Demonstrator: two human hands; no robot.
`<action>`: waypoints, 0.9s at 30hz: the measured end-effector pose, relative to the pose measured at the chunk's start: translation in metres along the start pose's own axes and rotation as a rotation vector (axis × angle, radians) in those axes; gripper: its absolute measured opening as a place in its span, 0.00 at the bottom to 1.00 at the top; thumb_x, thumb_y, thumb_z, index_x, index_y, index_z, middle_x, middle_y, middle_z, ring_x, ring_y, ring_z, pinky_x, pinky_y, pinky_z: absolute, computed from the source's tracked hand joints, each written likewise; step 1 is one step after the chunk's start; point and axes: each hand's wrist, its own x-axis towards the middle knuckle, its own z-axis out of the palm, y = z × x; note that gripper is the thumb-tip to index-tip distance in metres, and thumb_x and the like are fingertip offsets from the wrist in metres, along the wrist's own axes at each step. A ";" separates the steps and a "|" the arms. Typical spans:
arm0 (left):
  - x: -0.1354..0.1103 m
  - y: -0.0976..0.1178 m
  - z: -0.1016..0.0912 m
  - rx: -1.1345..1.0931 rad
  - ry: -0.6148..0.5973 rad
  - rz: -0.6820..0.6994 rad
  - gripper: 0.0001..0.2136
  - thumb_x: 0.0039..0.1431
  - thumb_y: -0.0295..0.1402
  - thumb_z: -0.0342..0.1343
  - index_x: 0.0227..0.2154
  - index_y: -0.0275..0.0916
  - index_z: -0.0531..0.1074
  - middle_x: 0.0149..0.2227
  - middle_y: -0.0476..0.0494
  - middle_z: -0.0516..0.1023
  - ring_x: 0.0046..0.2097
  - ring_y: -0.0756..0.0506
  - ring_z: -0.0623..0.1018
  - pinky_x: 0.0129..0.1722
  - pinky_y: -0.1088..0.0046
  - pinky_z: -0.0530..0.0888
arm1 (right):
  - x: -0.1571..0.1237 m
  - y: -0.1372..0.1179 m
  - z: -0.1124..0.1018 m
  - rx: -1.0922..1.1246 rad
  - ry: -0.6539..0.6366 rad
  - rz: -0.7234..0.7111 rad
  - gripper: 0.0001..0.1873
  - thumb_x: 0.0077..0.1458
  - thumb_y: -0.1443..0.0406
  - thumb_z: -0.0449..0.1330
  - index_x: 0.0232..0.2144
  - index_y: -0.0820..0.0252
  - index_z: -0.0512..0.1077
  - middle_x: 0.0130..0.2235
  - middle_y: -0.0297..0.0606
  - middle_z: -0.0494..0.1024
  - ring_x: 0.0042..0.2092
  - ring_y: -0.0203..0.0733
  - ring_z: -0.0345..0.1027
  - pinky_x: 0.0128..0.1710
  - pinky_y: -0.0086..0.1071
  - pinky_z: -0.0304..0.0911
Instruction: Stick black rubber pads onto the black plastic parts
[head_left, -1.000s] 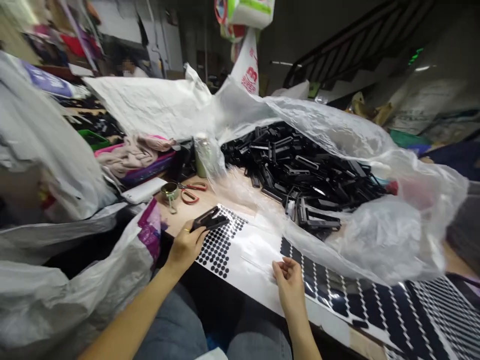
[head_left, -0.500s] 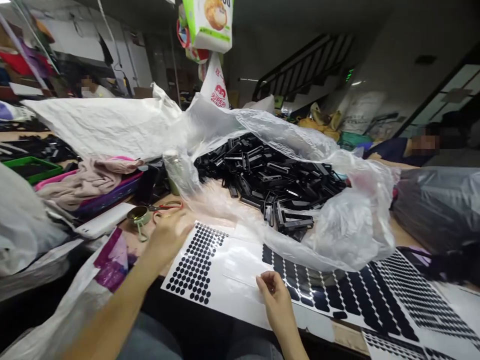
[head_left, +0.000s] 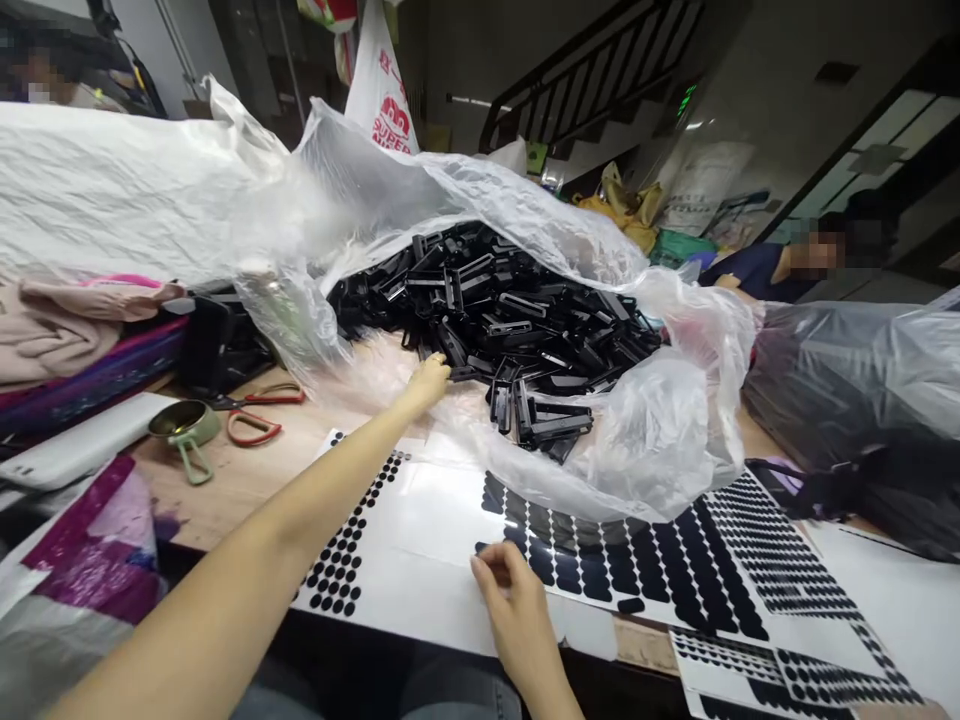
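Observation:
My left hand (head_left: pixel 430 380) is stretched forward to the near edge of a heap of black plastic clips (head_left: pixel 495 320) lying in an opened clear plastic bag (head_left: pixel 660 420); its fingers curl onto a clip at the pile's edge. My right hand (head_left: pixel 514 605) rests near the table's front edge on a white sheet of black round stickers (head_left: pixel 600 560), fingers pinched together at the sheet's surface. What they pinch is too small to make out.
Red-handled scissors (head_left: pixel 255 415) and a small green metal cup (head_left: pixel 180 425) lie on the wooden table at left, beside a white flat box (head_left: pixel 75 450) and folded cloth (head_left: pixel 67 320). A dark bag (head_left: pixel 862 400) sits at right. A person (head_left: pixel 795 265) sits behind it.
My left hand held a black clip near the sticker sheet, then let it go off to the left and reached forward to the pile. The view swung right. My right hand stayed on the sheet.

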 end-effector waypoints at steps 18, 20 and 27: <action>-0.241 -0.052 -0.093 -1.234 0.081 -0.899 0.10 0.51 0.32 0.56 0.37 0.34 0.68 0.30 0.39 0.78 0.28 0.41 0.80 0.19 0.75 0.75 | 0.079 -0.055 0.106 -0.470 -0.119 -0.120 0.07 0.55 0.67 0.49 0.31 0.61 0.67 0.34 0.43 0.73 0.37 0.43 0.66 0.36 0.34 0.58; -0.242 -0.043 -0.088 -1.220 0.002 -0.929 0.11 0.52 0.31 0.56 0.38 0.32 0.68 0.30 0.36 0.78 0.29 0.39 0.80 0.17 0.76 0.74 | 0.064 -0.064 0.093 -0.328 -0.138 -0.148 0.08 0.56 0.63 0.49 0.30 0.59 0.66 0.33 0.37 0.72 0.35 0.40 0.65 0.35 0.32 0.59; -0.239 -0.005 -0.068 -1.233 -0.149 -0.950 0.07 0.51 0.30 0.55 0.32 0.30 0.70 0.29 0.36 0.78 0.28 0.38 0.80 0.15 0.77 0.73 | 0.019 -0.077 0.077 -0.128 -0.214 -0.231 0.05 0.52 0.66 0.53 0.25 0.58 0.62 0.39 0.36 0.66 0.39 0.38 0.63 0.42 0.34 0.59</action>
